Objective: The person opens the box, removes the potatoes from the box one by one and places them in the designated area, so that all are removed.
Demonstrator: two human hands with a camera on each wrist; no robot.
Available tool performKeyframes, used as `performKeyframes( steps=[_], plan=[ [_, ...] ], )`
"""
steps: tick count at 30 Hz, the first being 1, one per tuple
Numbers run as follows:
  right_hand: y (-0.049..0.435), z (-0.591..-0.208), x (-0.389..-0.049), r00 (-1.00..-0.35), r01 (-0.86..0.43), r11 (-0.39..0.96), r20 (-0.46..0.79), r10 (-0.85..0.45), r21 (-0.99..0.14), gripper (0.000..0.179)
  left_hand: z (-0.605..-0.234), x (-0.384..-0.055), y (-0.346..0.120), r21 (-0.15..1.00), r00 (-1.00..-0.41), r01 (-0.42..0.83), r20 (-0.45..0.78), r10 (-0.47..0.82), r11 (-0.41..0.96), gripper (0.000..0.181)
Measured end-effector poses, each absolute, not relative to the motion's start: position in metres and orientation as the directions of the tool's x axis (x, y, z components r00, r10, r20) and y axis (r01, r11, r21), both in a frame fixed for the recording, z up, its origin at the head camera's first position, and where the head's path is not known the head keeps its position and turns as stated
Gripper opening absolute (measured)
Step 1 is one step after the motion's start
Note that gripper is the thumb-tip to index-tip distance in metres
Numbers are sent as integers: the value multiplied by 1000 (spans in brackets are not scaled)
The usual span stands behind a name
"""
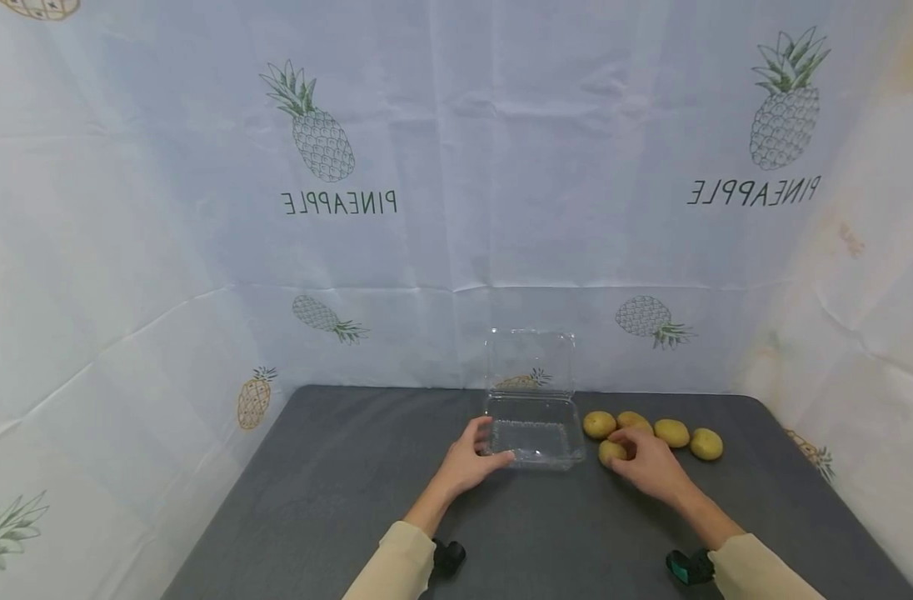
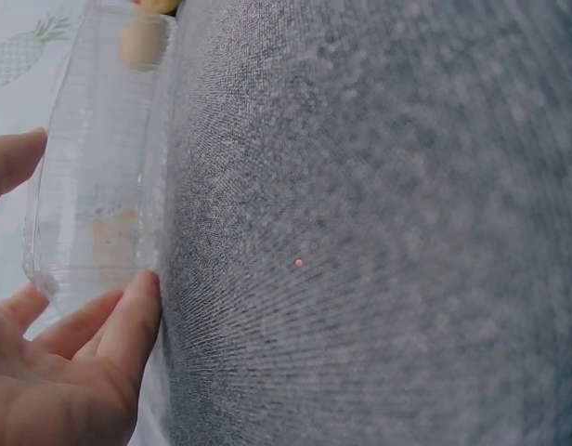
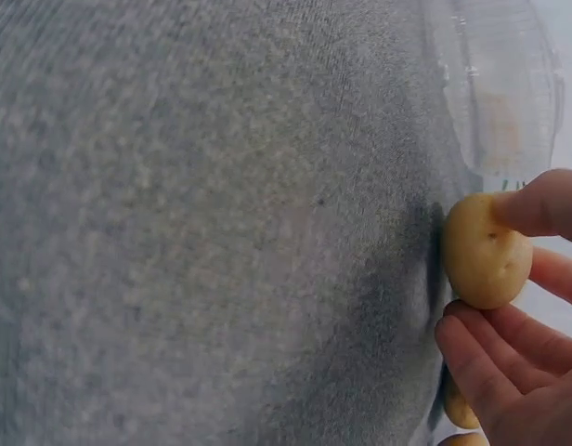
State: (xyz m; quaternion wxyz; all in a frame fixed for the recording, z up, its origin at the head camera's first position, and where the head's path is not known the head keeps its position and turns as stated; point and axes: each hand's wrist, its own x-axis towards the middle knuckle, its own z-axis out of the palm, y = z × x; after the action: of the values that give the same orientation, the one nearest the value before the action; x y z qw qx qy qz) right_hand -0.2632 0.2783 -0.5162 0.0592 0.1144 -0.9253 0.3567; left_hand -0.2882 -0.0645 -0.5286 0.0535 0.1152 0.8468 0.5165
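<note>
A clear plastic clamshell container (image 1: 535,457) sits on the table with its lid (image 1: 531,358) raised at the back. My left hand (image 1: 471,458) is at its left side. In the left wrist view the fingertips (image 2: 145,288) touch the container's lower corner, and the thumb is beside its upper rim. To the right of the container, my right hand (image 1: 649,467) pinches a small yellow potato (image 3: 486,255) between thumb and fingers, at or just above the table. Behind and beside that hand lie more potatoes, one (image 1: 599,425) nearest the container.
Two potatoes lie further right, one (image 1: 671,432) closer and one (image 1: 706,444) at the row's end. Another potato (image 1: 632,419) is partly behind the right hand. A pale curtain (image 1: 456,242) with pineapple prints hangs along the back edge of the dark grey table (image 1: 336,500).
</note>
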Motion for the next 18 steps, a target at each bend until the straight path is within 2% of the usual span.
performKeyframes(
  steps=[7, 18],
  plan=[
    [282, -514, -266, -967, -253, 744, 158, -198, -618, 39, -527, -289, -66, 888, -965, 147, 31, 261, 436, 83],
    [285, -510, -257, -964, -266, 760, 189, -190, -593, 38, -522, -291, -65, 874, -961, 181, 59, 271, 452, 85]
  ],
)
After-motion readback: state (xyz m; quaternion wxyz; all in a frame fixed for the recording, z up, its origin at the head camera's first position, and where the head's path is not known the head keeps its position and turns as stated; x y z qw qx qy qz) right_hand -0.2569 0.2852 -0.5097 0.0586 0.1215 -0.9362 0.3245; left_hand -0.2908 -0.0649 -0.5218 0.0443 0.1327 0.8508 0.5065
